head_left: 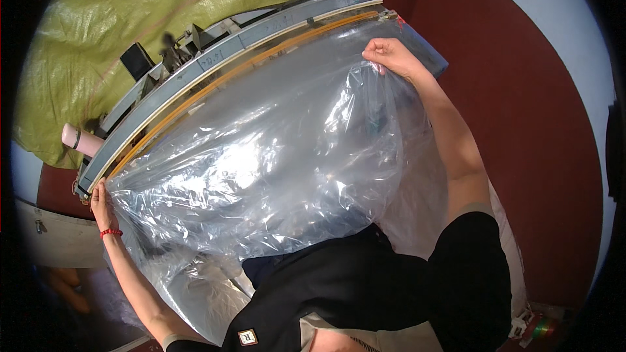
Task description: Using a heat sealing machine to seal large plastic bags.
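Observation:
A wide sheet of clear plastic film (261,163), shiny and wrinkled, is stretched between my hands and falls toward my body. My left hand (102,207), with a red bracelet at the wrist, pinches its left corner beside the near-left end of a long grey metal bar (225,53). Raised at the far right, my right hand (393,57) grips the film's other upper corner between thumb and fingers, and the film hangs in folds below it. An orange strip (241,58) runs along the bar's near side, just beyond the film's upper edge.
Behind the bar stand a black phone-like slab (137,60), dark metal fittings (173,52) and a pink bottle (81,139). A yellow-green woven sheet (150,6) covers the far left. More clear plastic (215,287) lies near my body. A dark red surface (521,124) borders the right side.

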Available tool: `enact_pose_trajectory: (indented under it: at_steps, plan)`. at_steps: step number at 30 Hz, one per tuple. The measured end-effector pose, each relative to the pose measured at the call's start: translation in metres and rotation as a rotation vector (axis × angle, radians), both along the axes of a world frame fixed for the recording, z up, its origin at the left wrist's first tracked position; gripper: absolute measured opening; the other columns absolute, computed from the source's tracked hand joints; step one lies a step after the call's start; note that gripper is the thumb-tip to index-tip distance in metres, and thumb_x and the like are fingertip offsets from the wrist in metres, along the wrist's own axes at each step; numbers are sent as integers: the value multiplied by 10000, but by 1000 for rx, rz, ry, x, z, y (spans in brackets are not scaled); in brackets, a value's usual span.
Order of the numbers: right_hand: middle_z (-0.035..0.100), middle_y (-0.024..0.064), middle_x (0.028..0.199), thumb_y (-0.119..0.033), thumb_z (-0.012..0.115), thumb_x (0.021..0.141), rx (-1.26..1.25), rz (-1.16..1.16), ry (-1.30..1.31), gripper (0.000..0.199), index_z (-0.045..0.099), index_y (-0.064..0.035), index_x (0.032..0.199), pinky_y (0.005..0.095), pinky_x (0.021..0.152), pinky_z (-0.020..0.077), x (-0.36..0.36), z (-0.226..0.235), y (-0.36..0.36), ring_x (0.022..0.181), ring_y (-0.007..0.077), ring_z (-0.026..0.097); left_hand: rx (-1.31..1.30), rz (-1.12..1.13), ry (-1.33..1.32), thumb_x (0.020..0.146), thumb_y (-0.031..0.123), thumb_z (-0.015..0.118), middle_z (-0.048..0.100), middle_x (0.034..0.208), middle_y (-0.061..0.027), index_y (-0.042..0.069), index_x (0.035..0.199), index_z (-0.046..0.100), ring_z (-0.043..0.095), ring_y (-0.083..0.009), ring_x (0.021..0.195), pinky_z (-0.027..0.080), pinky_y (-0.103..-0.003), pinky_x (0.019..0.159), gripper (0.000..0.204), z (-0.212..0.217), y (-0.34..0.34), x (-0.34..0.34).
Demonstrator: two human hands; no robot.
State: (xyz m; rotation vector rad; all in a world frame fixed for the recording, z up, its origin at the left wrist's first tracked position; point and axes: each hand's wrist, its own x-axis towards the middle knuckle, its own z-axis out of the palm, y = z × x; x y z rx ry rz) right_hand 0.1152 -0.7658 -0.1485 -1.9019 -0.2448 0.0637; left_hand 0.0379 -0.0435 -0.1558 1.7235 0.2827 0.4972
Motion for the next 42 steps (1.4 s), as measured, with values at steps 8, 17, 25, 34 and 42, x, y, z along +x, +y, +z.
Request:
enact_pose_trajectory:
  at_steps: [8, 17, 25, 34, 42]
  plan:
    - [460, -48, 553, -204, 587, 792, -76, -46, -19, 187, 532, -48, 706, 171, 435, 290, 12, 11, 9, 480, 17, 391, 228, -188, 264, 811, 220, 566, 424, 592, 101, 89, 840, 580, 301, 4, 463, 203, -158, 406, 135, -1, 14, -8]
    - [474, -64, 585, -177, 621, 761, -82, -74, -152, 173, 541, -41, 692, 165, 505, 310, 28, 1, 11, 541, 7, 393, 12, -86, 82, 825, 202, 544, 452, 615, 71, 113, 775, 543, 380, -23, 524, 284, -170, 459, 102, -37, 49, 4]
    - [554, -7, 602, -95, 696, 640, -470, 343, 116, 177, 598, 5, 749, 216, 561, 398, 9, 20, 7, 572, 48, 487, -80, 422, -155, 844, 165, 501, 487, 695, 32, 70, 818, 523, 426, -58, 610, 370, -195, 547, 101, -58, 131, 10]
    - [615, 87, 686, -230, 684, 646, -680, -345, -136, 200, 635, -57, 734, 294, 633, 439, 40, -8, -56, 676, 177, 587, 84, 540, -221, 836, 206, 505, 463, 677, 17, 43, 796, 501, 405, -82, 610, 351, -211, 554, 168, -78, 165, 15]
    - [593, 42, 639, -250, 664, 686, -518, -543, -296, 216, 630, -41, 729, 270, 586, 425, 89, -53, -90, 619, 115, 545, -16, 448, -201, 811, 173, 539, 483, 655, 34, 67, 815, 549, 424, -67, 573, 341, -195, 513, 106, -96, 155, 15]
